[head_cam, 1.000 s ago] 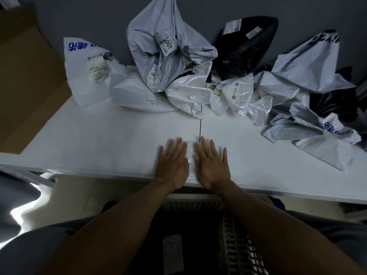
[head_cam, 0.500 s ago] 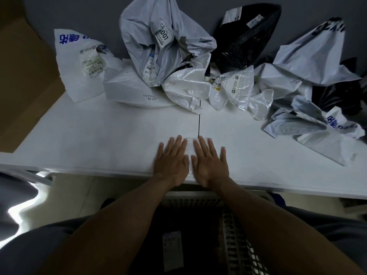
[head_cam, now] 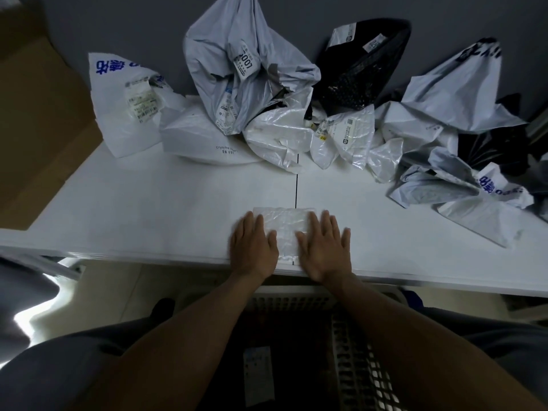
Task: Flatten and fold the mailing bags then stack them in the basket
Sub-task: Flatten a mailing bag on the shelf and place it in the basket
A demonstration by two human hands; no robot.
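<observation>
A small folded white mailing bag (head_cam: 285,229) lies flat at the near edge of the white table (head_cam: 148,209). My left hand (head_cam: 253,247) presses its left end with straight fingers. My right hand (head_cam: 324,247) presses its right end the same way, palm down. A strip of the bag shows between the two hands. Below the table edge, between my arms, sits a white slatted basket (head_cam: 355,366) with dark bags and a label inside.
Crumpled mailing bags are heaped along the table's back: a white one with blue print (head_cam: 124,105), a tall grey one (head_cam: 237,75), a black one (head_cam: 361,66), and grey ones at right (head_cam: 462,93). Brown cardboard (head_cam: 35,114) stands left.
My hands have slid apart from the middle of the folded bag toward its two ends, uncovering its centre.
</observation>
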